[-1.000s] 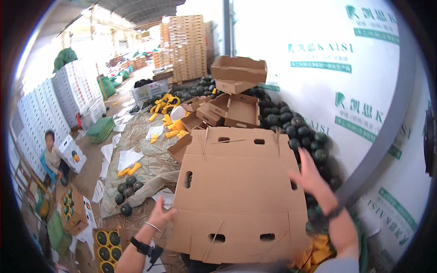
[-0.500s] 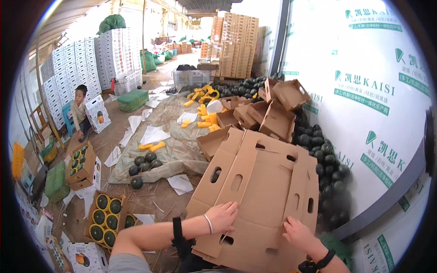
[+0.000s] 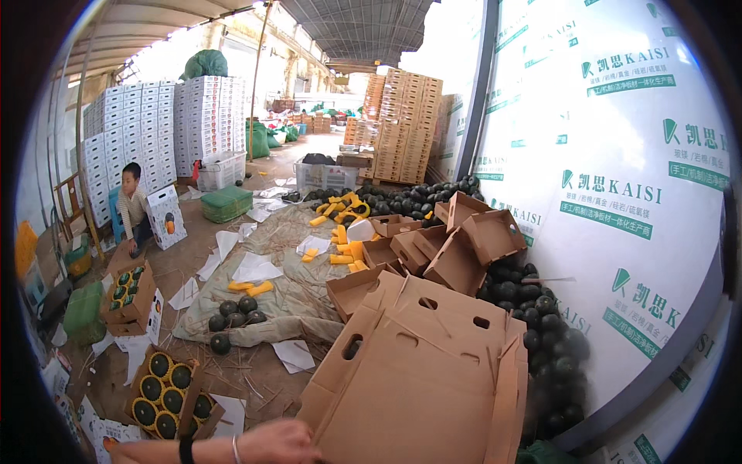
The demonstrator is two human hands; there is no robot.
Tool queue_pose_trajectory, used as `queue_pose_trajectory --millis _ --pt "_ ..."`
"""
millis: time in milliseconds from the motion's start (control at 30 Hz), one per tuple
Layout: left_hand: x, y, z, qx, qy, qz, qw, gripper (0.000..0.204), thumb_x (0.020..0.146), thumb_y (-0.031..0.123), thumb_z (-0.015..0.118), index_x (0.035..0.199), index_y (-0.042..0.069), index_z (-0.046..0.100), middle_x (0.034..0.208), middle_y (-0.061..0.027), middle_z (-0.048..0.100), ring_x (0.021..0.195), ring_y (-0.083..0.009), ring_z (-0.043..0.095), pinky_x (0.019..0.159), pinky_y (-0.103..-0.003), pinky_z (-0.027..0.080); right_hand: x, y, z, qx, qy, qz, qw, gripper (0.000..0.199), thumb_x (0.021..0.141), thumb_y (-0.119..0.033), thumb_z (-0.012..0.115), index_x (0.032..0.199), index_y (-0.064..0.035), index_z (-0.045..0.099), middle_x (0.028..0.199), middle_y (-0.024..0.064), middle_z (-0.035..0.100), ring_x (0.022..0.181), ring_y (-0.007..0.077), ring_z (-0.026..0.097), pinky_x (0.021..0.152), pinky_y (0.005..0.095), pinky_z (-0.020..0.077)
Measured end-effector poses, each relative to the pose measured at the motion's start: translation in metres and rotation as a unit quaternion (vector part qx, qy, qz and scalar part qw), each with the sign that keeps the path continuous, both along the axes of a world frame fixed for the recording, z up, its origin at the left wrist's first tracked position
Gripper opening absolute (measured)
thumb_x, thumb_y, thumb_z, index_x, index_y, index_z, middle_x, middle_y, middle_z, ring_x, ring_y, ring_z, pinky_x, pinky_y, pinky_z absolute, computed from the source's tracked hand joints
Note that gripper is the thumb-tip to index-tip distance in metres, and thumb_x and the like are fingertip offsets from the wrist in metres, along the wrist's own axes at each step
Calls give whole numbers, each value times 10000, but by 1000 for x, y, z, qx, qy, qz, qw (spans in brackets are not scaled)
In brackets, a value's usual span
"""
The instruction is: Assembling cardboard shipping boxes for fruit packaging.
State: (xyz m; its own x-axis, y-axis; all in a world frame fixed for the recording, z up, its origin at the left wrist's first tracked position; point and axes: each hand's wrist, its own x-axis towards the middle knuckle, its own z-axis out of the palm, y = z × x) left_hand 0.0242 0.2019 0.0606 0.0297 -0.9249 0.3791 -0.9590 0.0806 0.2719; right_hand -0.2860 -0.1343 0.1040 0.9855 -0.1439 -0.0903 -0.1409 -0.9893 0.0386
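Lying flat at about five o'clock, the cardboard box blank [image 3: 421, 379] fills the lower middle; it is plain brown corrugated board, matte, creased along fold lines, with oval hand slots punched through and loose flaps at its right edge; its lower left corner touches the left hand [image 3: 280, 442], which comes in at six o'clock with fingers curled loosely toward the board's edge, though whether they grip it I cannot tell; a dark band sits on that wrist; the right hand is out of view. Beyond, at one o'clock, folded brown boxes [image 3: 456, 240] lie tumbled against a heap of round dark green melons [image 3: 541, 317]; at eight o'clock an open carton [image 3: 166, 387] holds green melons in yellow netting; pale straw and white paper sheets [image 3: 255, 269] litter the dirt floor.
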Motion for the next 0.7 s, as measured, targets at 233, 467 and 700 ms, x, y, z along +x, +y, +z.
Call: queue_pose_trajectory --millis 233,467,700 --pt "-52 -37 2 -226 384 261 856 97 823 93 599 765 28 556 1022 -117 526 936 -223 530 808 -314 435 -6 19 -48 622 -419 -201 630 285 914 -254 531 1024 8 547 1156 160 542 1003 247 538 813 349 441" --pt "-45 -84 18 -57 -102 156 981 354 728 235 628 1044 81 589 1146 -155 488 1073 -294 484 824 -373 453 76 28 31 78 -214 102 968 345 722 -48 570 1060 -11 513 1017 203 497 938 391 492 816 466 421" --pt "-33 -111 44 316 54 -91 943 192 765 109 585 926 4 587 820 -190 613 851 -312 598 711 -386 480 86 -3 21 213 149 200 945 340 678 -19 552 1017 -12 568 818 181 572 828 401 539 742 448 445"
